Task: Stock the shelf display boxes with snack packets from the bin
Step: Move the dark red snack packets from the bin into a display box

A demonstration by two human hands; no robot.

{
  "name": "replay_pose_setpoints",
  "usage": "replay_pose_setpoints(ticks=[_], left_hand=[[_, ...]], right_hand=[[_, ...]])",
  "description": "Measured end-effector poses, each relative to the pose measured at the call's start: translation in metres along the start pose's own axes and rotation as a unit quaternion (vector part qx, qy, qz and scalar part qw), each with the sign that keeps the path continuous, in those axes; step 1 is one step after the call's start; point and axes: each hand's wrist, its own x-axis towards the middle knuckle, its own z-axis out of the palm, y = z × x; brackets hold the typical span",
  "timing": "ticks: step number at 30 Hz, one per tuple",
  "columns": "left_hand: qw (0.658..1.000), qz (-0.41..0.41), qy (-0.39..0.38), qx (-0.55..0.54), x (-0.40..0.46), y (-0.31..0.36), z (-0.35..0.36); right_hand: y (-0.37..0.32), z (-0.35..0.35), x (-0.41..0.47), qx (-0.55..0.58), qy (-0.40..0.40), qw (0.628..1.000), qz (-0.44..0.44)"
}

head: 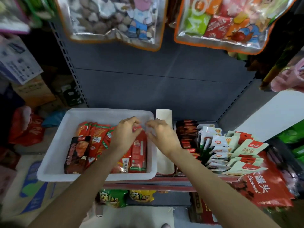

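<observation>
Grey shelving (156, 89) backs the scene, with two clear bags of sweets (111, 18) hanging above. On the shelf sits a white bin (54, 155) holding red packets (97, 139) and one dark packet (77, 155) at its near left. The left hand (126, 134) reaches into the bin's far right corner, fingers curled and pinching the top of a red packet (139, 152) that lies just below it. The right hand (161, 135) hovers just right of the left, over the bin's right rim, fingers loosely curled; whether it touches anything I cannot tell. Right of that hand stands an empty pale box (164, 145), then boxes of dark packets (187, 137) and white packets (220, 145).
</observation>
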Motion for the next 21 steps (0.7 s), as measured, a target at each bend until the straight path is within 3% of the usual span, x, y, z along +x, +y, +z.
replay_pose_setpoints(ticks=[4, 7, 11, 16, 21], left_hand=[[0.995, -0.095, 0.027, 0.034, -0.018, -0.061, -0.037], [0.98, -0.194, -0.011, 0.053, -0.034, -0.111, -0.058], [0.973, -0.22, -0.049, 0.053, -0.056, -0.146, -0.076], [0.973, -0.219, -0.078, 0.006, -0.064, -0.157, -0.076], [0.973, -0.208, -0.103, -0.017, -0.066, -0.159, -0.077]], right_hand=[[-0.039, 0.051, 0.019, 0.062, -0.07, 0.995, 0.022], [-0.064, 0.093, 0.032, 0.11, -0.15, 0.982, 0.044], [-0.095, 0.138, 0.046, 0.172, -0.227, 0.956, 0.074], [-0.123, 0.175, 0.062, 0.316, -0.182, 0.917, 0.163], [-0.138, 0.185, 0.066, 0.26, -0.125, 0.929, 0.229]])
